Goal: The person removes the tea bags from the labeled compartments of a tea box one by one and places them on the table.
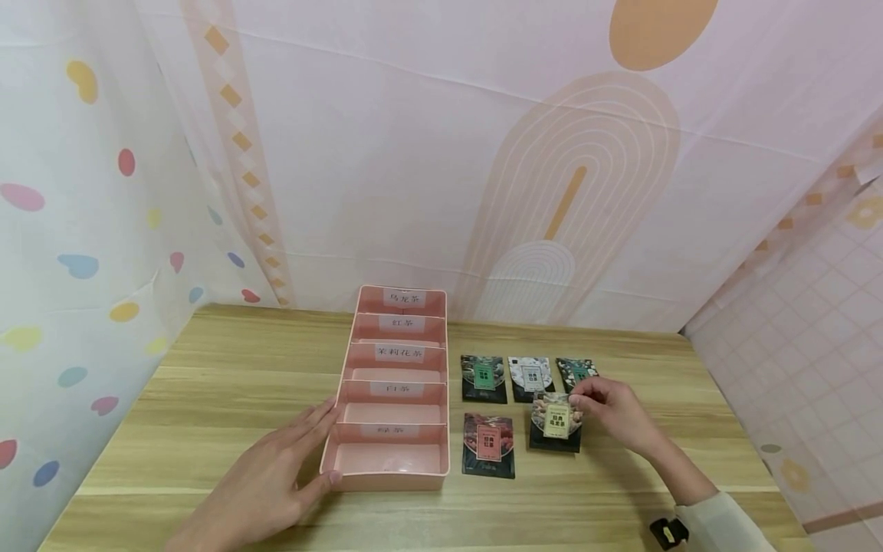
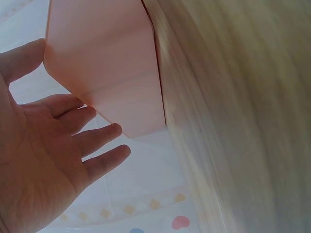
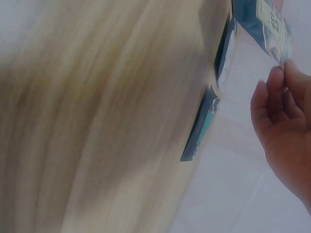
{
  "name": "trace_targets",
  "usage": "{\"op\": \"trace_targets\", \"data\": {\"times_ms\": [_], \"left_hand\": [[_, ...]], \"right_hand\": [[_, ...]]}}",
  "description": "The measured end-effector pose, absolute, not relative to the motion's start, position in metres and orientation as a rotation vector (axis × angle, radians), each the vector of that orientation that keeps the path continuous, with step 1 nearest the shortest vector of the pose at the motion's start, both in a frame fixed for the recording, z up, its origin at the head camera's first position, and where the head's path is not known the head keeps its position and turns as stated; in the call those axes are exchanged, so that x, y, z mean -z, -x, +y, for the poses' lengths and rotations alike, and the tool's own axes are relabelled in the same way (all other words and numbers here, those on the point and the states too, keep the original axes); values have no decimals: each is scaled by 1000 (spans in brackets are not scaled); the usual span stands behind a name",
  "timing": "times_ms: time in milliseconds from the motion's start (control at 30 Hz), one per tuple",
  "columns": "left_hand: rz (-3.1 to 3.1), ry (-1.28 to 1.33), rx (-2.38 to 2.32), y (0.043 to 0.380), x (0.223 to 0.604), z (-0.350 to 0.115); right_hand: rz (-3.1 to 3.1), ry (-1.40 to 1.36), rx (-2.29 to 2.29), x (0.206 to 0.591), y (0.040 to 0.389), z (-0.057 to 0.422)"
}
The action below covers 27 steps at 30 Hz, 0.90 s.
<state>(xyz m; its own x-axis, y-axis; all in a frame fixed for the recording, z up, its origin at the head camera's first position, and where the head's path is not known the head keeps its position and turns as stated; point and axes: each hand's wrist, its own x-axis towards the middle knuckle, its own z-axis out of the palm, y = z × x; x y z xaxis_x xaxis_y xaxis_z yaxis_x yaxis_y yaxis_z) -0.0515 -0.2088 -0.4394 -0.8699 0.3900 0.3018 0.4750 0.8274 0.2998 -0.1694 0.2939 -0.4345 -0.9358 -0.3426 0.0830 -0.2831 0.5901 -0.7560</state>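
Observation:
My right hand (image 1: 614,410) pinches the upper right corner of a tea sachet (image 1: 557,422) with a yellow label. In the right wrist view, the sachet (image 3: 265,26) is held up by thumb and fingertips, tilted and off the table. Fairly straight fingers of my left hand (image 1: 276,468) rest against the left side of a long pink divided box (image 1: 393,483). The left wrist view has the thumb and fingertips at the rim of that box (image 2: 107,58). Its several compartments carry white labels with Chinese writing; no sachet shows inside.
Right of the box lie a green-labelled sachet (image 1: 484,379), a white one (image 1: 530,377), a dark floral one (image 1: 576,370) partly behind my right hand, and a red-labelled one (image 1: 489,446). The wooden table (image 1: 228,368) ends at a patterned cloth (image 1: 386,153) behind.

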Motion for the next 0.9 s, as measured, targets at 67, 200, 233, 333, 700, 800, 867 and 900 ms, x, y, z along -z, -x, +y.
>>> {"op": "trace_targets", "data": {"times_ms": [67, 200, 233, 333, 700, 800, 867, 900], "left_hand": [[-2780, 668, 547, 52, 439, -209], [-2777, 669, 558, 52, 439, -208], [-2780, 669, 559, 52, 439, -208], [-2781, 670, 561, 52, 439, -208], [-2793, 668, 553, 51, 439, -209], [-2794, 668, 550, 51, 439, -209], [-2795, 667, 548, 51, 439, -209], [-2795, 667, 549, 51, 439, -209]], "right_hand": [[2725, 527, 1272, 436, 169, 294], [2708, 532, 1248, 438, 170, 295], [2703, 536, 1233, 438, 170, 295], [2678, 534, 1179, 440, 172, 295], [2643, 547, 1078, 448, 175, 290], [2649, 531, 1061, 450, 175, 289], [2645, 525, 1049, 451, 175, 288], [2644, 525, 1037, 451, 175, 288]]}}
